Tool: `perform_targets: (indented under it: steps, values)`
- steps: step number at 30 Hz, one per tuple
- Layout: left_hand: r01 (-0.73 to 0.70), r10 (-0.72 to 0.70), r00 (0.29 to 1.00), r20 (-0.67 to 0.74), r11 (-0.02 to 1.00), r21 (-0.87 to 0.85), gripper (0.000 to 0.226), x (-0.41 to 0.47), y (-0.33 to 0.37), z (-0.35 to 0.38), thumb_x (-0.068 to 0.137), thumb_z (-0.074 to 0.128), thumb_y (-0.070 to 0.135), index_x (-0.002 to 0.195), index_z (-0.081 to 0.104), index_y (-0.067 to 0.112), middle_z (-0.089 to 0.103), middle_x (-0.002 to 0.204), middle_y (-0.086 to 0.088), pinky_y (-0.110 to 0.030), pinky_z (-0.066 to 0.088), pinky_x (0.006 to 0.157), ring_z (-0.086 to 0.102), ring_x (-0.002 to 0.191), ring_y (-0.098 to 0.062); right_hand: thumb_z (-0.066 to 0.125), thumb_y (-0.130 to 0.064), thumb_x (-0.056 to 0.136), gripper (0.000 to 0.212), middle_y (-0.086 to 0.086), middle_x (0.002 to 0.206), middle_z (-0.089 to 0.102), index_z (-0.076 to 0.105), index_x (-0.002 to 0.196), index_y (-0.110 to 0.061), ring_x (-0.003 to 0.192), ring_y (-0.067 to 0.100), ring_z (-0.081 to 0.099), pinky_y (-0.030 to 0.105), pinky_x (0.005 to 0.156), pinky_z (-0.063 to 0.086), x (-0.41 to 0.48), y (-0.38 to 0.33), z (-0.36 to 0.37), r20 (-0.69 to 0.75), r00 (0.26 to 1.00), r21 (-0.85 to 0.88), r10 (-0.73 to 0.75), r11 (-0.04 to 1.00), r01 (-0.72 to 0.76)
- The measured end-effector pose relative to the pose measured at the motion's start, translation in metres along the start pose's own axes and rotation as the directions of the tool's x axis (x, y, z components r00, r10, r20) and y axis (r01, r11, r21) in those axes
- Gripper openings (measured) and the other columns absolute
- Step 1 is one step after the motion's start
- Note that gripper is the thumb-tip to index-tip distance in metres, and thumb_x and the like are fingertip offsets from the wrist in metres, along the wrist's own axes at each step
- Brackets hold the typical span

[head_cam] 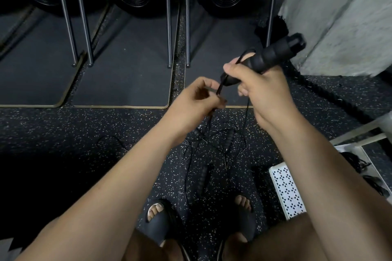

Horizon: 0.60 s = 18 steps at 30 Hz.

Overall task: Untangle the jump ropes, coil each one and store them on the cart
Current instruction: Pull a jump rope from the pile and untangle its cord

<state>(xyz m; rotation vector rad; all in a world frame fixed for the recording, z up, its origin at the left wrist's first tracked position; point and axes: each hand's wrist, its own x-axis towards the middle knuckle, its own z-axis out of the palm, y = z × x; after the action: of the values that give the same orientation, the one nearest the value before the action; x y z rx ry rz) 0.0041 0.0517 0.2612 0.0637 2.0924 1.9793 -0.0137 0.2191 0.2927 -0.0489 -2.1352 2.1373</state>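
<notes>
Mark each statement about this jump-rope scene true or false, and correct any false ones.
1. The right grip holds a black jump-rope handle. True.
2. The left grip is empty. False: it pinches the cord just below that handle.
3. More jump ropes lie tangled on the floor. True.
4. The person is barefoot. False: the person wears black slides.
5. The white perforated cart shelf is at the left. False: it is at the right.

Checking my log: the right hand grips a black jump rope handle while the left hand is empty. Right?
No. In the head view the left hand pinches the cord coming off the handle that the right hand grips.
</notes>
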Motion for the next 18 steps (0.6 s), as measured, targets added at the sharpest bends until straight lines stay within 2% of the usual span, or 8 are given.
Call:
perform_targets:
  steps: [2,4,7,10,13,18]
  values:
    - [-0.010,0.008,0.999,0.036,0.998,0.058,0.026,0.000,-0.007,0.003,0.082,0.081,0.029,0.104,0.067,0.033,0.078,0.106,-0.015,-0.056,0.053,0.099,0.073,0.107,-0.041,0.082,-0.015,0.089,0.013,-0.004,0.064,0.055,0.070,0.084,-0.018,0.051,0.011,0.040,0.031,0.055,0.038,0.002,-0.004,-0.003,-0.024,1.000,0.045,-0.012,0.999,0.013]
    - [0.006,-0.008,0.999,0.040,0.998,0.056,0.032,-0.002,-0.012,0.006,0.080,0.081,0.032,0.107,0.064,0.028,0.079,0.099,-0.007,-0.062,0.050,0.108,0.071,0.111,-0.044,0.080,-0.014,0.091,0.012,-0.007,0.061,0.054,0.070,0.086,-0.016,0.050,0.011,0.037,0.031,0.056,0.037,0.003,-0.008,-0.007,-0.052,0.999,0.089,-0.011,0.996,0.016]
    - [0.065,-0.071,0.997,0.036,0.989,0.132,0.044,-0.004,-0.019,0.008,0.076,0.083,0.040,0.109,0.058,0.024,0.079,0.100,-0.007,-0.063,0.054,0.103,0.074,0.108,-0.040,0.079,-0.013,0.094,0.015,-0.012,0.053,0.049,0.069,0.084,-0.018,0.050,0.011,0.035,0.031,0.058,0.036,0.006,-0.016,-0.016,-0.129,0.991,0.171,0.022,0.985,0.000]
    - [0.127,-0.153,0.985,0.075,0.952,0.280,0.029,-0.003,-0.025,0.006,0.093,0.082,0.026,0.110,0.059,0.021,0.082,0.097,-0.002,-0.059,0.058,0.095,0.076,0.099,-0.033,0.079,-0.014,0.095,0.016,-0.012,0.049,0.044,0.066,0.085,-0.017,0.049,0.011,0.034,0.030,0.057,0.037,0.009,-0.018,-0.024,-0.195,0.979,0.230,0.059,0.973,-0.013]
    - [0.133,-0.188,0.978,0.094,0.899,0.417,0.024,-0.003,-0.029,0.004,0.094,0.082,0.029,0.108,0.063,0.024,0.079,0.096,-0.001,-0.051,0.060,0.086,0.072,0.083,-0.020,0.079,-0.016,0.095,0.014,-0.012,0.050,0.043,0.067,0.089,-0.017,0.051,0.012,0.032,0.029,0.057,0.035,0.012,-0.017,-0.029,-0.231,0.969,0.262,0.088,0.965,-0.025]
    - [0.106,-0.147,0.987,0.064,0.899,0.426,0.015,-0.002,-0.031,0.001,0.097,0.078,0.022,0.100,0.064,0.021,0.081,0.089,0.001,-0.057,0.064,0.081,0.078,0.086,-0.027,0.081,-0.022,0.094,0.013,-0.013,0.052,0.046,0.068,0.092,-0.020,0.053,0.011,0.036,0.028,0.058,0.037,0.014,-0.016,-0.035,-0.242,0.960,0.266,0.143,0.961,-0.076]
